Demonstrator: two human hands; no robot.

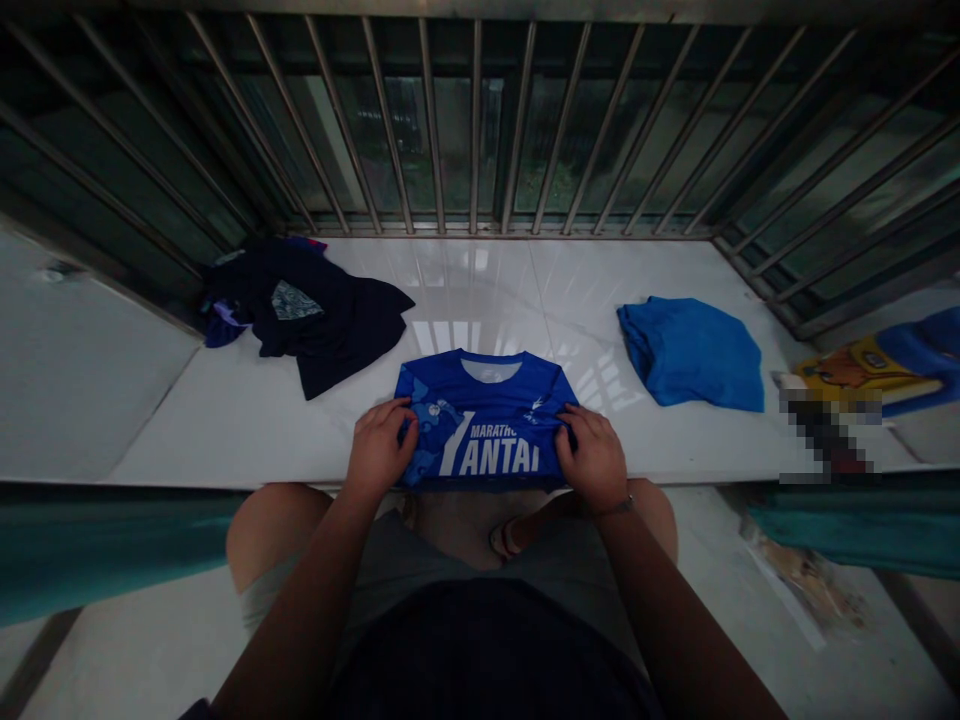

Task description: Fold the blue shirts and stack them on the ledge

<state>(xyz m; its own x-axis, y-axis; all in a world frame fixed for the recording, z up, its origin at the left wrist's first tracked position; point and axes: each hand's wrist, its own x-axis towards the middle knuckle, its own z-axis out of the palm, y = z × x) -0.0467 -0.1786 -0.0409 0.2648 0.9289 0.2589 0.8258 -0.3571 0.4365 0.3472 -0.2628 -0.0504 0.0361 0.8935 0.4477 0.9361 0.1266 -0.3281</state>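
A blue T-shirt with white lettering lies face up at the front edge of the white ledge, its collar pointing away from me. Its sides look narrowed, and the lower part reaches the ledge's edge, where I cannot see how it continues. At the shirt's left side, my left hand grips the fabric with bent fingers and thumb. On the opposite side my right hand pinches the cloth the same way. The thumbs point in toward the printed front.
Dark crumpled clothes are heaped at the left of the tiled ledge. A folded bright blue garment lies at the right, near a yellow and blue package. Metal window bars close off the back. Teal curtains hang below.
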